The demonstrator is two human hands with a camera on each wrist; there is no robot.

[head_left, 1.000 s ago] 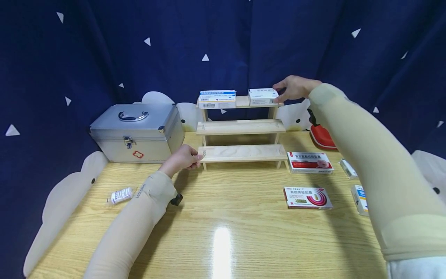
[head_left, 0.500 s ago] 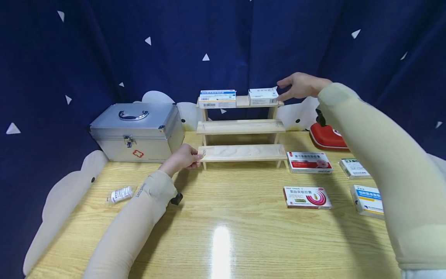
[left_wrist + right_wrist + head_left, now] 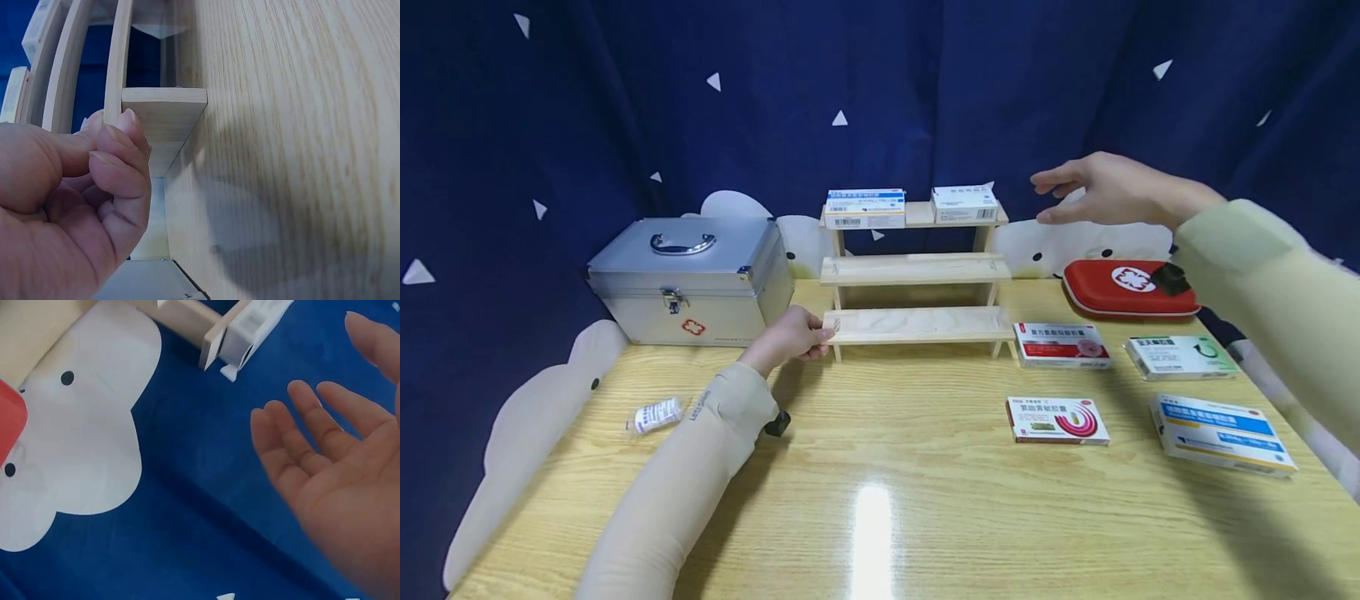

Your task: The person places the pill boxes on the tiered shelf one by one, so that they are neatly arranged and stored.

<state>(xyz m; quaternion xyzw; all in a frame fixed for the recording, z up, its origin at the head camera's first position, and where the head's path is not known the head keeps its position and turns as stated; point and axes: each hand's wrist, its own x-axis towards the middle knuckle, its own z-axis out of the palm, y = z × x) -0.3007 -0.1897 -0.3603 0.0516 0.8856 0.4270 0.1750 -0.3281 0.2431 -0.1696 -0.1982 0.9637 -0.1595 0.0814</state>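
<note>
A three-tier wooden shelf (image 3: pixel 917 323) stands at the back of the table. My left hand (image 3: pixel 790 335) pinches the left end of its lowest board; the left wrist view shows thumb and fingertips on the board's edge (image 3: pixel 116 75). Two medicine boxes sit on the top board: a blue-and-white box (image 3: pixel 865 209) at the left and a white box (image 3: pixel 964 204) at the right, with a flap sticking up at its corner. To the right of the white box my right hand (image 3: pixel 1108 190) is in the air, fingers loosely spread, holding nothing and apart from the shelf.
Right of the shelf lie a red-banded box (image 3: pixel 1062 345), a pink-swirl box (image 3: pixel 1057 420), a green-and-white box (image 3: pixel 1180 357), a blue-striped box (image 3: pixel 1221 435) and a red first-aid case (image 3: pixel 1112 290). At left are a metal first-aid box (image 3: pixel 692 279) and a wrapped white roll (image 3: pixel 657 415).
My right hand has let go of the white box on the top board and moved away to the right. The left hand keeps its hold on the lowest board.
</note>
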